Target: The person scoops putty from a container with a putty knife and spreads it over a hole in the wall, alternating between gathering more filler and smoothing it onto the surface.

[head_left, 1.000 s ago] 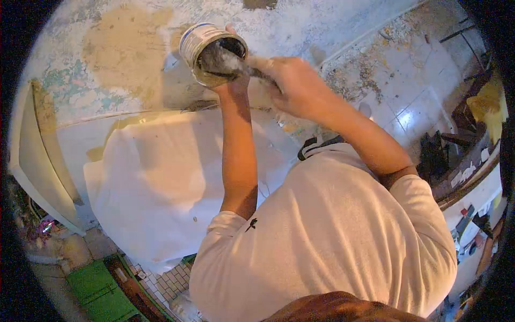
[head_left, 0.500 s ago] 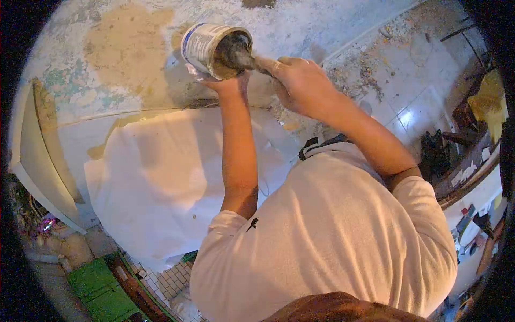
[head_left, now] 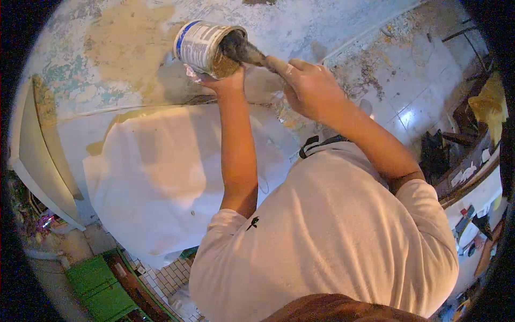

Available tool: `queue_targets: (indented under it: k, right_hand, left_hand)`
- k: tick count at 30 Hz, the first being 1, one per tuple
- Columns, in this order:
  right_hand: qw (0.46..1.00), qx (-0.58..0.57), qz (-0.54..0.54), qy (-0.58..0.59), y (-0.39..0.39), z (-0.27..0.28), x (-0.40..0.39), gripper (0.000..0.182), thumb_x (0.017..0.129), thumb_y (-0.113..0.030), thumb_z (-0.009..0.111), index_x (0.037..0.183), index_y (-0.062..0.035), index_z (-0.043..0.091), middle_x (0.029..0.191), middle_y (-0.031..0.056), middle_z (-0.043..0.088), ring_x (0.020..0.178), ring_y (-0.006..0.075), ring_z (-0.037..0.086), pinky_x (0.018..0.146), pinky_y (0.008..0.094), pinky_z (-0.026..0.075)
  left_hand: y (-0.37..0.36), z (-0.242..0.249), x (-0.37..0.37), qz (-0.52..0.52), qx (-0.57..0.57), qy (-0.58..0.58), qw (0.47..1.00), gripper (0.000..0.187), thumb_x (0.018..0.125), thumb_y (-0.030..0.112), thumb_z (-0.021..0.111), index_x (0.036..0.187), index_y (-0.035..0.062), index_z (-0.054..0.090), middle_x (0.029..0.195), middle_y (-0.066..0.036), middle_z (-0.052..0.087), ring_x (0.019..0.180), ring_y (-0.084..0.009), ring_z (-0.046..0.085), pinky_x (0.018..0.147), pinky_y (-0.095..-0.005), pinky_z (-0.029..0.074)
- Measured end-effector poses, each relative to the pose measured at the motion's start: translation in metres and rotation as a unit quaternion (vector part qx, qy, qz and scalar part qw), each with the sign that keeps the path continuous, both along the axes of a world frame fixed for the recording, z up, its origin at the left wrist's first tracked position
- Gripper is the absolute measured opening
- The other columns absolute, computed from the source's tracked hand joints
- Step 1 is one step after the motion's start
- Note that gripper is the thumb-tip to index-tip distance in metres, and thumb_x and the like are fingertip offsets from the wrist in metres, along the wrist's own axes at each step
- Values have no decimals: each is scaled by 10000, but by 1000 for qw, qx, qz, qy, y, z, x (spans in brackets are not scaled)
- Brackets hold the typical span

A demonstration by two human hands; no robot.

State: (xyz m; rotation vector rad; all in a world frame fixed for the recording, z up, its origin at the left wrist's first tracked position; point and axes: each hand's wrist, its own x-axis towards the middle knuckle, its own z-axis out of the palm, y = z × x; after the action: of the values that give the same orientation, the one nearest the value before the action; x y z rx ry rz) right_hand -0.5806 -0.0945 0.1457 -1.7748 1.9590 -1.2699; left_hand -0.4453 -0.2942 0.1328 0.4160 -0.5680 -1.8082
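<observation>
A white bucket [head_left: 201,47] with a blue band is tipped on its side, its mouth toward the right. My left hand [head_left: 224,81] holds it from below, near the rim. Brownish material shows inside the mouth. My right hand [head_left: 311,86] is closed round the handle of a tool [head_left: 248,53], whose dark, smeared working end is partly inside the bucket. The shape of that end is hidden by the rim and the coating.
A stained, patchy wall [head_left: 123,48] stands ahead. White sheeting [head_left: 155,182] lies below my left arm. Debris [head_left: 370,70] litters the tiled floor at the right. A green object [head_left: 102,287] is at lower left, a pale panel [head_left: 40,155] at far left.
The bucket has moved slightly left and turned a little. The tool has drawn partly out toward the right, showing more of its length, with my right hand shifted slightly right.
</observation>
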Motion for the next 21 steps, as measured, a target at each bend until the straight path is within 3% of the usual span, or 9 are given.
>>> queue_targets:
  k: [2,6,8,9,12,14,15,17,21]
  right_hand:
    - [996,-40,59,-50,-1,-1,1,572,753,-19,606,1315,-102,540,887,180,634,829,399,633,745,486,516]
    - [999,-35,20,-24,-7,8,3,560,755,-18,593,1309,-81,538,884,185,636,827,405,631,749,485,513]
    - [998,-34,32,-29,-16,-6,6,530,756,-31,601,1282,-69,554,872,192,635,817,410,630,735,494,513]
    - [998,-34,31,-30,-19,-4,2,530,756,-31,601,1282,-69,554,872,192,635,817,410,630,735,494,513]
    - [988,-102,75,-85,-22,1,-5,503,766,-48,600,1268,-75,569,870,203,635,817,411,631,727,500,511]
    - [1000,16,3,14,-28,2,-2,497,782,-63,588,1279,-80,570,873,202,638,795,409,634,713,501,513]
    - [1000,18,2,12,-28,3,1,497,782,-63,588,1279,-80,570,873,202,638,795,409,634,713,501,513]
    - [998,-28,55,4,-27,5,6,494,800,-65,571,1293,-84,561,874,200,640,795,403,637,701,500,513]
    - [999,-17,34,10,-38,1,1,472,806,-59,560,1277,-91,570,856,194,641,794,399,638,690,501,514]
  left_hand:
    - [-5,-1,0,-29,8,95,995,703,913,640,298,1356,140,519,1391,-89,516,1269,-301,491,1058,-508,411]
    - [1,-6,-6,8,-12,-10,1000,710,916,654,285,1366,153,512,1391,-76,518,1265,-297,490,1060,-487,409]
    - [-8,-17,-6,-65,-51,93,992,736,909,677,275,1368,151,508,1380,-76,527,1256,-292,492,1070,-480,401]
    - [-13,-23,-4,-67,-51,92,992,736,909,677,275,1368,151,508,1380,-76,527,1256,-292,492,1070,-480,401]
    - [-17,-32,-1,-41,-81,17,996,681,917,641,359,1360,147,515,1359,-69,544,1242,-284,498,1062,-472,411]
    - [-10,-26,-7,35,-145,-191,970,595,916,543,472,1360,148,515,1343,-65,555,1224,-284,512,1046,-467,427]
    - [-3,-19,-10,33,-144,-193,970,595,916,543,472,1360,148,515,1343,-65,555,1224,-284,512,1046,-467,427]
    - [23,12,-22,-19,84,21,996,584,906,454,533,1375,109,490,1345,-90,549,1189,-300,537,1049,-464,432]
    - [-11,-28,-5,-23,70,38,997,586,898,442,529,1373,100,486,1346,-104,546,1159,-314,559,1038,-490,443]
